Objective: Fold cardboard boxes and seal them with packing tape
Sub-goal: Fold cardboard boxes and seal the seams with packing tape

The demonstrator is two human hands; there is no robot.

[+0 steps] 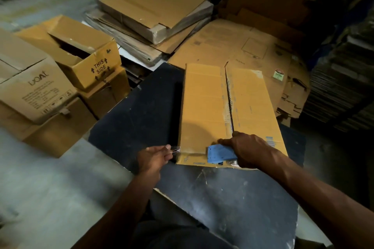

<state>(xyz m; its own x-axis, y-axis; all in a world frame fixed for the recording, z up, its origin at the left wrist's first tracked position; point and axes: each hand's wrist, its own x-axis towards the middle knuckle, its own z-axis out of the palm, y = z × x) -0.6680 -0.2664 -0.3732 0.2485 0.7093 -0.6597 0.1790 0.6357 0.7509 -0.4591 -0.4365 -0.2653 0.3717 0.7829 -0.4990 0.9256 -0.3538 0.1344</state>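
Observation:
A long brown cardboard box (204, 107) lies on a dark table (141, 115), its two top flaps meeting along a lengthwise seam with a narrow gap. My right hand (249, 148) grips a blue tape dispenser (220, 152) pressed on the box's near end. My left hand (154, 156) pinches the free end of the clear tape (175, 148) just off the box's near left corner. The tape stretches from my fingers across the near edge toward the dispenser.
Assembled boxes (40, 91) stand stacked to the left, one marked THIS SIDE (99, 68) with open flaps. Flattened cardboard piles (149, 8) lie behind the table, and loose sheets (242, 46) beyond the box. Dark stacks (342, 79) rise at the right. Grey floor lies at the lower left.

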